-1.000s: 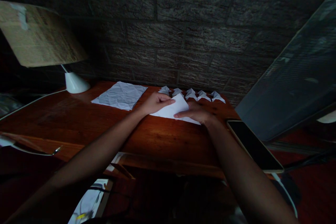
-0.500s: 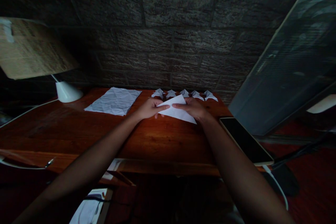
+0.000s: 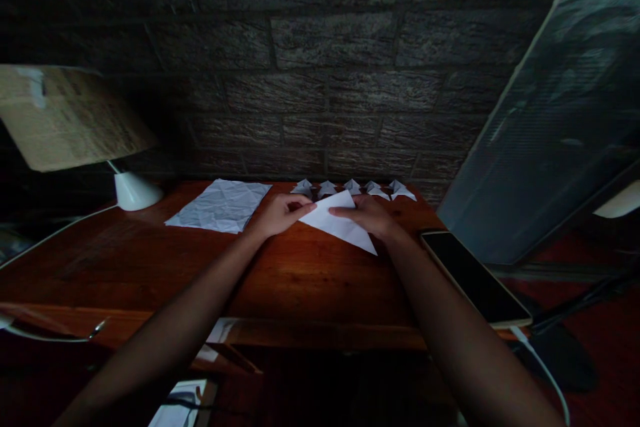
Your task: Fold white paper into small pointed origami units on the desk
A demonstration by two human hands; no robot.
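Observation:
A white sheet of paper folded into a triangle is held above the wooden table. My left hand pinches its left corner between thumb and fingers. My right hand grips the right side, thumb lying on top and fingers hidden behind the paper. Just beyond my hands, several small folded paper pieces stand in a row along the table's back edge. Left of my left hand lies a creased white paper sheet.
A lamp with a brown shade stands at the back left. A tablet with a white cable lies at the right edge. Behind the table rises a dark block wall. Below the front edge, a box shows.
My left thumb has slid left, away from my right thumb, to the paper's left corner. The whole scene sits slightly lower in view. Both hands still hold the paper.

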